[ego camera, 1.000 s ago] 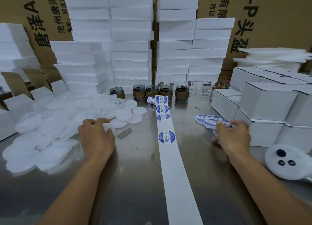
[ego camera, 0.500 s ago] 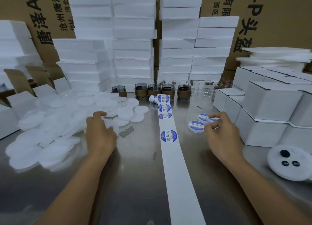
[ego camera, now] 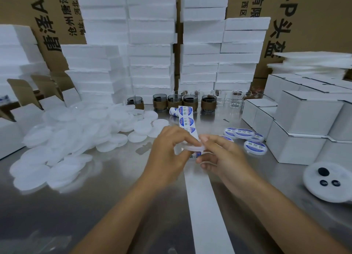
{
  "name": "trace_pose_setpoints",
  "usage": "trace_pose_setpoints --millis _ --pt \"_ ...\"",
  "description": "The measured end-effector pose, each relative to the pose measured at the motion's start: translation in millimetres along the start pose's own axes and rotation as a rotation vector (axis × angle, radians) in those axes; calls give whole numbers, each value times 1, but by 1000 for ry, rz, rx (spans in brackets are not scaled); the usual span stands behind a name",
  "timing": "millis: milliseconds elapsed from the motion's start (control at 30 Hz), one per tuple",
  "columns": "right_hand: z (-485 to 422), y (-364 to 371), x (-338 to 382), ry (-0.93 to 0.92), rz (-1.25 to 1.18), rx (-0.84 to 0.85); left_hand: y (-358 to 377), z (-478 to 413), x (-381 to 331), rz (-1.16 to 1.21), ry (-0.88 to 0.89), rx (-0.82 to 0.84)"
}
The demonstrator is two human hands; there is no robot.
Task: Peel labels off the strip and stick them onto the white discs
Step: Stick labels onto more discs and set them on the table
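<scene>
A white backing strip (ego camera: 203, 200) runs down the middle of the steel table, with round blue-and-white labels (ego camera: 186, 121) on its far part. Above the strip my left hand (ego camera: 169, 150) and my right hand (ego camera: 222, 154) meet and hold one bare white disc (ego camera: 192, 148) edge-on between their fingertips. A label (ego camera: 197, 155) on the strip shows just beneath the disc, partly hidden by the fingers. A large heap of bare white discs (ego camera: 76, 135) lies to the left. Several labelled discs (ego camera: 254, 146) lie to the right.
Foam blocks (ego camera: 152, 53) are stacked at the back, with brown-sleeved glass cups (ego camera: 174, 101) and clear glasses (ego camera: 235, 99) in front of them. White cartons (ego camera: 304, 120) stand at the right. A white foam round with black buttons (ego camera: 327, 179) lies near the right edge.
My left hand left the disc heap with a disc and came to the middle. My right hand left the labelled discs and joined it over the strip.
</scene>
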State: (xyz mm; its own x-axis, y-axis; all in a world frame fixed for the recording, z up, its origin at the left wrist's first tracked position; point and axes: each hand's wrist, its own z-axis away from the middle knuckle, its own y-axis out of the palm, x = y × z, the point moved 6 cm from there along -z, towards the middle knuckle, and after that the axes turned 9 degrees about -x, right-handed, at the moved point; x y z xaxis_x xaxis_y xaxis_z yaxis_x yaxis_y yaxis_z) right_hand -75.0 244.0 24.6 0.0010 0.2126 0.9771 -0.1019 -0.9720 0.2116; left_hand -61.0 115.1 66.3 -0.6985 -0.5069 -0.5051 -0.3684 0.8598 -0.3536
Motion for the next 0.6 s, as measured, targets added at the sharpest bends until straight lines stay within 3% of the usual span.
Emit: trace_pose_setpoints --millis 100,167,267,333,400,467,600 --pt "-1 -3 0 16 -57 -18 0 0 7 -27 8 28" --pt "-3 -6 0 -12 -42 -59 1 0 19 -38 -104 99" --pt "-4 -6 0 -58 -14 -67 5 3 39 135 -425 94" --pt "-4 -4 -2 -71 -11 -52 10 8 50 357 -687 40" --pt "-2 -1 -2 -91 11 -35 22 15 50 588 -864 90" --pt "0 3 -3 -115 44 -11 28 17 46 677 -837 133" --pt "1 7 -4 -114 90 19 29 18 50 621 -797 86"
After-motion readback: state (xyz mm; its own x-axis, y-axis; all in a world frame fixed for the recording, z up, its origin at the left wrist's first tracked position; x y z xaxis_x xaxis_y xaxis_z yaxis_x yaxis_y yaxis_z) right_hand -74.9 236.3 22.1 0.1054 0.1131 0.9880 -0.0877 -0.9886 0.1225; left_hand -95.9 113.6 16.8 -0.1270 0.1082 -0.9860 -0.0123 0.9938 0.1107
